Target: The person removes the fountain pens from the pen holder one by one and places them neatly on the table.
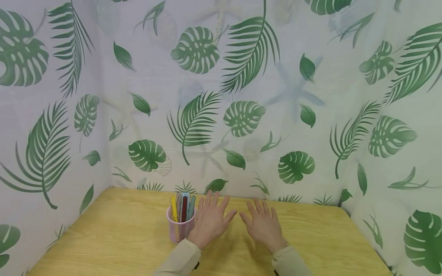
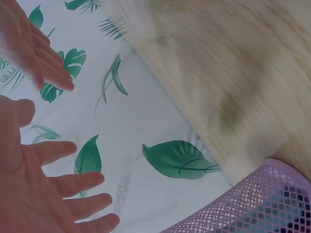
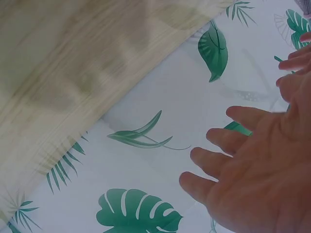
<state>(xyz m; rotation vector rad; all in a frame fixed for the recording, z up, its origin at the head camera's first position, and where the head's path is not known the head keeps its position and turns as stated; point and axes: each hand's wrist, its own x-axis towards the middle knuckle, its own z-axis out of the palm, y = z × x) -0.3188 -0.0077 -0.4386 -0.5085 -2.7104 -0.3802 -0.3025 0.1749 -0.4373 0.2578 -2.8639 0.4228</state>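
Head view: left hand [image 1: 211, 221] and right hand [image 1: 264, 227] hover over the table [image 1: 117, 230], fingers spread, empty; just beside the left, a cup [image 1: 173, 231] presumably keeps pens [image 1: 184, 209] upright. Left wrist view: cup and fingers stand apart. Right wrist view: fingers extended, gripping nothing.

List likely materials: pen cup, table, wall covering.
Pen cup: probably coated metal, pink; mesh openings show in the left wrist view, though plastic is possible.
Table: wood or wood-look laminate, smooth; streaky grain shows.
Wall covering: printed sheet, maybe fabric or vinyl, smooth-looking; green leaf print on white. Can't tell which.
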